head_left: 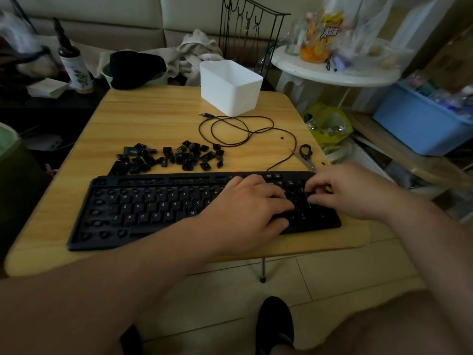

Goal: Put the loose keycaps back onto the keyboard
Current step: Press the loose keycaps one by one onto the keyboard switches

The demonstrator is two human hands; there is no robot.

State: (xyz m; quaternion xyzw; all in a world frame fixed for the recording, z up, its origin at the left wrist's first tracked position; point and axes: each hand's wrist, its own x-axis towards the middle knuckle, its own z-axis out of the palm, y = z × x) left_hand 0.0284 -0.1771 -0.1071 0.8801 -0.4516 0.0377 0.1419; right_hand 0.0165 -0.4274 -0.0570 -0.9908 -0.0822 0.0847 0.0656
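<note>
Nearest the lens, two bare forearms reach in from the bottom corners of the frame and meet over the right end of the black keyboard (163, 208). Right hand (350, 192) has its fingers curled inward, tips drawn together over the keys at the keyboard's right section; whether they pinch a keycap cannot be told, since that area is dark and blurred. Left hand (245, 213) lies just beside it, fingers spread and gently bent, resting flat on the keys with nothing gripped.

Lettered keys show across the keyboard's middle rows, while its left column and upper row show bare sockets. Directly above the keyboard, toward the centre left of the frame, a pile of loose keycaps (170, 157) lies scattered on the wooden table (153, 116). A black cable (238, 130) loops in coils above and right of the pile, running down to the keyboard's upper edge. Scissors (305, 156) lie just right of the cable, near the table's right edge. White plastic bin (230, 88) stands upright at the table's far side, upper centre of the frame.
</note>
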